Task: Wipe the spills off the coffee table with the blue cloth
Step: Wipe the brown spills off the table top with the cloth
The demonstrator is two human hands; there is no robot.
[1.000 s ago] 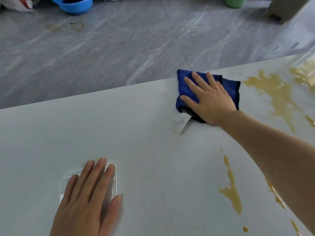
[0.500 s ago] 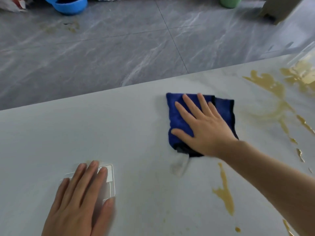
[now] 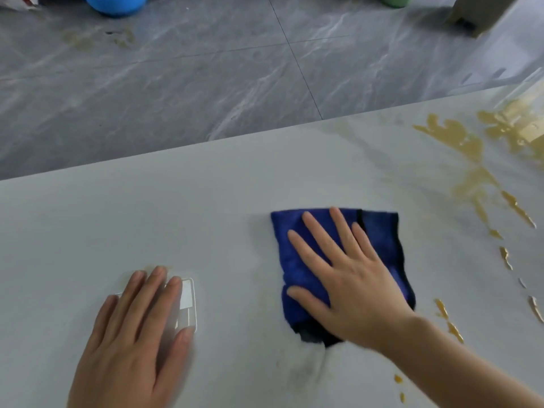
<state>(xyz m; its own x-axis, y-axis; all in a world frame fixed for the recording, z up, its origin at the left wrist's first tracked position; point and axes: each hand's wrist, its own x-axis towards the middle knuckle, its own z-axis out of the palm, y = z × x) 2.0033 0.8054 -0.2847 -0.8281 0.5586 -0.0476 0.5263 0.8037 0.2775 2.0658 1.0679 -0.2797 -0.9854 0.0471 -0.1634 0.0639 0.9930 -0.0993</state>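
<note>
Our right hand presses flat, fingers spread, on the folded blue microfibre cloth; amber spill streaks lie to the cloth's right (nearer this hand), our left hand flat, fingers straight, well left.

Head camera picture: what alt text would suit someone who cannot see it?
A person's right hand presses a folded blue cloth flat on a pale coffee table; yellow-brown spills remain at right. The left hand rests flat on a small clear plastic tray.
</note>
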